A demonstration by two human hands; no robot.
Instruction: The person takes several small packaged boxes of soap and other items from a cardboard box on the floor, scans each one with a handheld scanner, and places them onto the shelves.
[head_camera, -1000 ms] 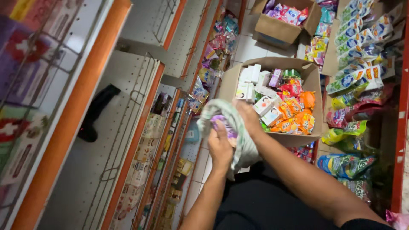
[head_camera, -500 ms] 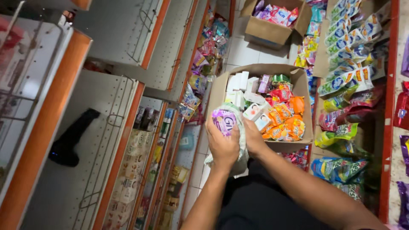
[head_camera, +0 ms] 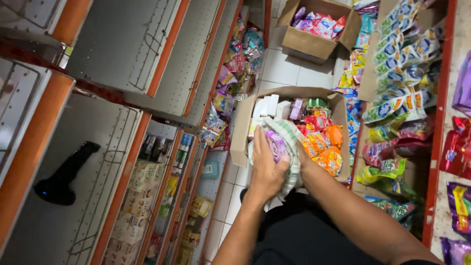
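The right hand [head_camera: 299,159] is almost wholly hidden behind a striped white-and-green cloth [head_camera: 289,142], so only the wrist edge is seen and it cannot be told whether its fingers are apart or closed. The left hand [head_camera: 267,169] is seen from the back, its forearm rising from the lower edge of the view; its fingers are curled and clamped on a purple packet [head_camera: 275,145], which is pressed against the cloth. The packet is half wrapped by the cloth, and its print is too blurred to make out. Both are held just above the near edge of an open cardboard box [head_camera: 240,140] standing on the white tiled floor [head_camera: 282,68].

Inside the box, white cartons [head_camera: 267,105] are ranged along the far left, and orange and red packets [head_camera: 326,145] are heaped at the right. A second cardboard box [head_camera: 309,44] with pink and purple packets is seen farther up the aisle. At the left, bare grey shelves [head_camera: 122,44] with orange edges are seen, and a dark object [head_camera: 64,174], hard to identify, lies on one. At the right, blue-and-green sachets [head_camera: 407,59] are hung in rows, partly cut off by the frame.
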